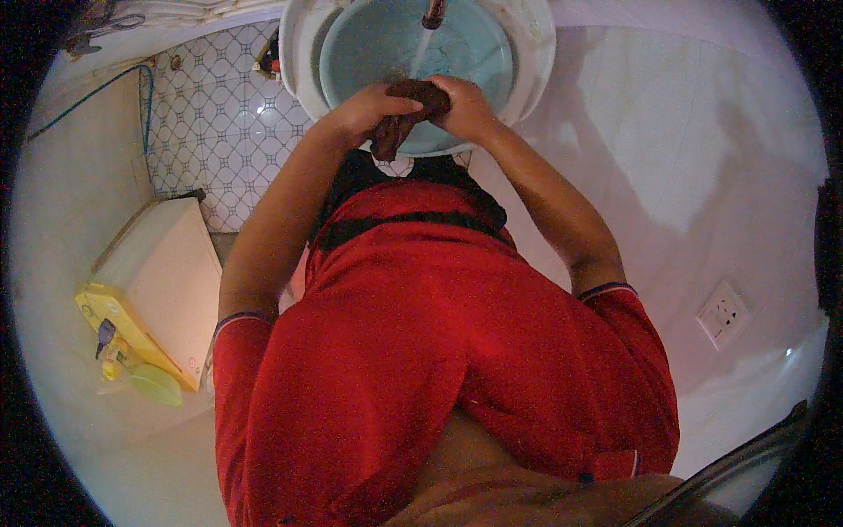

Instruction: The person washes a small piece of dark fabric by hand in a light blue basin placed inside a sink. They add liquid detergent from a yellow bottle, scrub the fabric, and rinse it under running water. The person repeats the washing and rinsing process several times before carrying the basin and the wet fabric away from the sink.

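Observation:
Both hands grip a dark brown, bunched-up cloth (pixel 421 95) over the near rim of a light blue plastic basin (pixel 336 62). My left hand (pixel 372 112) clasps one side of it, thumb laid across the top. One end of the cloth hangs down below that hand. On the other side, my right hand (pixel 461 109) is closed around it, its fingers partly hidden. Water runs from a faucet (pixel 433 14) into the basin just beyond the cloth. A white washbasin (pixel 540 59) surrounds the blue one.
To the left stands a white cabinet or appliance (pixel 164 277) with a yellow top, small items on it. A blue hose (pixel 92 99) hangs by the wall above patterned floor tiles (pixel 217 118). A wall socket (pixel 722 315) is at right.

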`<state>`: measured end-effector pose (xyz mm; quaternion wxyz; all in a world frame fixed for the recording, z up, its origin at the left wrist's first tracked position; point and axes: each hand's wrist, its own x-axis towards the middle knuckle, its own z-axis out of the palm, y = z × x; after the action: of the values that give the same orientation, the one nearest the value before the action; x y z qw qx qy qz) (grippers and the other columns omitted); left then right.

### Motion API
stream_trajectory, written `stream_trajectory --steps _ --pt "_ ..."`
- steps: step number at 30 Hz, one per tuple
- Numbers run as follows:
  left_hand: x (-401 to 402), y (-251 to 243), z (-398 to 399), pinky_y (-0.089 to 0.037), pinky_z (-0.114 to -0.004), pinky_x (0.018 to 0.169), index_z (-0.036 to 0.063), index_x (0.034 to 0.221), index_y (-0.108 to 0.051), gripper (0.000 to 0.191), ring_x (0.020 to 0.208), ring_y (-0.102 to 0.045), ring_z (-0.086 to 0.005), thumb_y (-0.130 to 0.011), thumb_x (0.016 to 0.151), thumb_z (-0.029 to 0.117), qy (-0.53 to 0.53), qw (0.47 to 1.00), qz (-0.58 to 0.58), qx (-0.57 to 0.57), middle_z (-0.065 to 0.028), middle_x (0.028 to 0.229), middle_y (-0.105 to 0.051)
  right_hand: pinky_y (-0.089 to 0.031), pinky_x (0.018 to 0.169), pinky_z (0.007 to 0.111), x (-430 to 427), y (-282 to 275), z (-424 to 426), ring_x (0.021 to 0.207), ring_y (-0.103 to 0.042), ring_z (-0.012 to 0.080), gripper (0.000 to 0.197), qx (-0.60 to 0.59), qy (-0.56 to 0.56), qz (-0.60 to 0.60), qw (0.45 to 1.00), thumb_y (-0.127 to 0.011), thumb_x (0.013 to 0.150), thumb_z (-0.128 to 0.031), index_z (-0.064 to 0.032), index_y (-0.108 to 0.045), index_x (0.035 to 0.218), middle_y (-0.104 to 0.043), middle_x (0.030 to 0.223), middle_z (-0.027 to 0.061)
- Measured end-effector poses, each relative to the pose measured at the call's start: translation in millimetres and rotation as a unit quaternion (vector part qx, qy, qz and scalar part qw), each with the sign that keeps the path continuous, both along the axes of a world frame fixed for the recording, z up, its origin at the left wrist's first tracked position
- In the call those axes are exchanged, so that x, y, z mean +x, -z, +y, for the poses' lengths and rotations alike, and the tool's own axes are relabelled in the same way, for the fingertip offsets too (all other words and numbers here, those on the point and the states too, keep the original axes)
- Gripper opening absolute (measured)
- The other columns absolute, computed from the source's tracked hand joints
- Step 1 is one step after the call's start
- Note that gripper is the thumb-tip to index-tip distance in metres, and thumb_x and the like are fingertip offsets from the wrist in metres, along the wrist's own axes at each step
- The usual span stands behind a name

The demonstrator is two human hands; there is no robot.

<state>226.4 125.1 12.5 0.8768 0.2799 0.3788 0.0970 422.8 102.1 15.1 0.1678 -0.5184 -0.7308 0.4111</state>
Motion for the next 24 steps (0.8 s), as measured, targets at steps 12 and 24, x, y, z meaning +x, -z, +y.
stream_trajectory --steps 12,24 --pt "-24.9 16.5 -13.3 -0.045 -0.032 0.07 -0.0019 0.101 -0.057 0.049 0.073 -0.058 -0.0227 -0.067 0.067 0.033 0.073 0.931 0.247 0.259 -0.0113 0.082 -0.062 -0.038 0.089 0.035 46.9 -2.4 51.0 0.103 -0.05 0.029 0.053 0.082 0.128 -0.131 0.98 -0.06 0.072 -0.023 -0.0093 -0.043 0.12 -0.052 0.111 0.0146" --pt "-37.4 12.3 -26.7 -0.045 -0.031 0.068 -0.004 0.099 -0.057 0.041 0.074 -0.057 -0.0193 -0.065 0.069 0.022 -0.044 0.962 0.227 0.145 -0.0102 0.085 -0.061 -0.043 0.078 0.042 35.3 -2.5 187.2 0.091 -0.053 0.0357 0.043 0.082 0.209 -0.264 0.938 -0.041 0.085 -0.037 0.0006 -0.054 0.1 -0.056 0.099 0.0209"
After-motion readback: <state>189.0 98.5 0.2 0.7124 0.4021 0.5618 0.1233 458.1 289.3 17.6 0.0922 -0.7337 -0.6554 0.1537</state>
